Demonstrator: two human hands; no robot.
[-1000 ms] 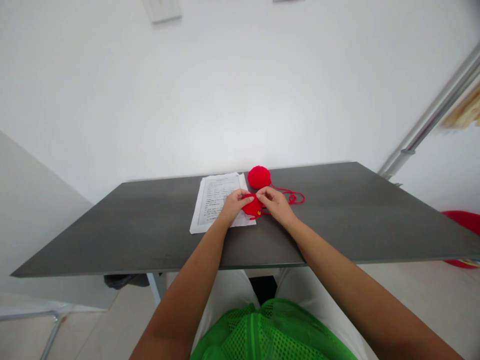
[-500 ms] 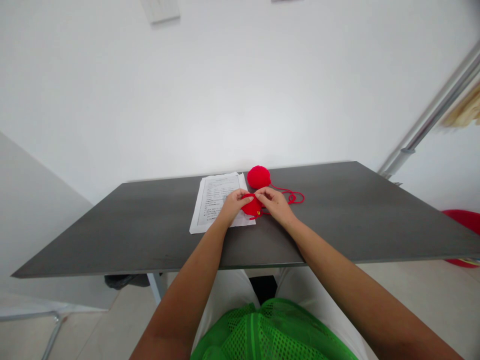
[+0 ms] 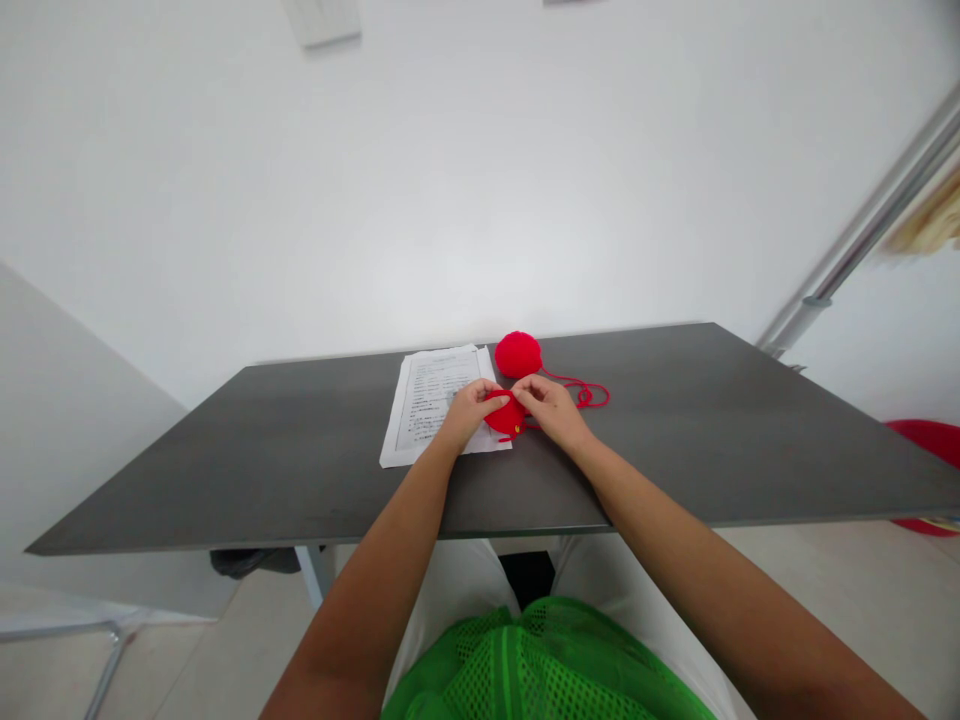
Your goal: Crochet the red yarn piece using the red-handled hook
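A small red piece of yarn work (image 3: 505, 414) is held between my two hands above the lower right of a printed sheet. My left hand (image 3: 472, 406) pinches its left side, thumb on top. At its upper right edge, the fingers of my right hand (image 3: 546, 402) are closed in a pinch; any small tool in them is hidden. A tiny yellow marker (image 3: 517, 429) sits at the piece's lower edge, by a short loose red tail. Just behind the hands rests a red ball of yarn (image 3: 518, 355), its strand (image 3: 594, 394) looping on the table to the right.
The printed paper (image 3: 424, 410) lies partly under my left hand on the dark grey table (image 3: 675, 430). A white wall (image 3: 480, 180) rises behind the table. A metal pole (image 3: 862, 240) leans at the right, with a red container (image 3: 926, 440) on that side. A black bag (image 3: 251, 562) is below left.
Both hands stay almost in place on the red yarn work. The piece's lower edge has shifted very slightly; the yarn ball and paper look unmoved.
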